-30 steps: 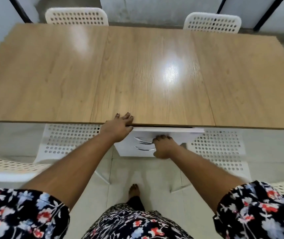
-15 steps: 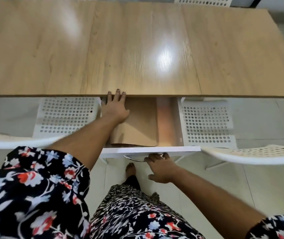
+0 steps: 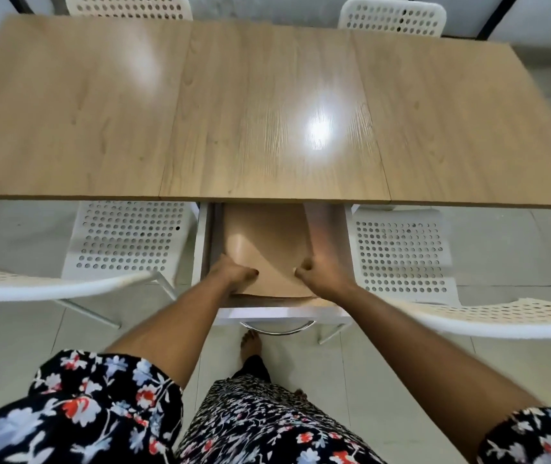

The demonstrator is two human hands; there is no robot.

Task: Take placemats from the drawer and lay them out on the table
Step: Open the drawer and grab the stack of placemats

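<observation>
From the head camera, the white drawer (image 3: 205, 249) stands pulled out from under the near edge of the wooden table (image 3: 267, 105), its curved metal handle (image 3: 279, 328) facing the person. Inside lies a stack of tan placemats (image 3: 267, 242), filling most of the drawer, with a strip of the drawer floor showing along the right side.

Both hands are down in the drawer at the near end of the stack. The left hand (image 3: 234, 274) is curled around the near-left corner of the top placemat, fingers tucked under, thumb on top, dark nail polish showing. The right hand (image 3: 321, 274) is clenched on the near-right edge of the same mat. Between the two grips the mat bows upward, its near part raised off the ones beneath, whose edges show just under it at the drawer front.

White perforated chairs (image 3: 126, 239) sit pushed in on either side of the drawer, and two more stand at the far side of the table. The tabletop carries a bright glare spot near its middle. Below, floral sleeves, a patterned skirt and a bare foot (image 3: 250, 343) on the pale tile floor.
</observation>
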